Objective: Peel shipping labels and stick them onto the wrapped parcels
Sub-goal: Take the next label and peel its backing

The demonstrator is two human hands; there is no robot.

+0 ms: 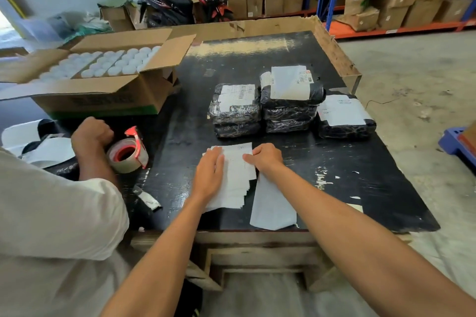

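1. Two bare forearms reach in from the bottom edge over the near side of the black table [347, 157].
2. Left hand [210, 170] lies flat, fingers straight, pressing on the fanned stack of labels [238, 180] near the table's front edge.
3. Right hand [265, 157] rests on the stack's right edge with its fingers curled; whether it pinches a sheet cannot be told.
4. Just right of the stack lies a loose backing sheet [273, 208], partly under the right wrist.
5. Black wrapped parcels [288, 103] sit mid-table beyond the hands, in three groups side by side, each topped with a white label.
6. At left, a tape dispenser [128, 152] stands beside another person's fist [90, 131].
7. Behind it, an open cardboard box [103, 90] shows rows of white caps.
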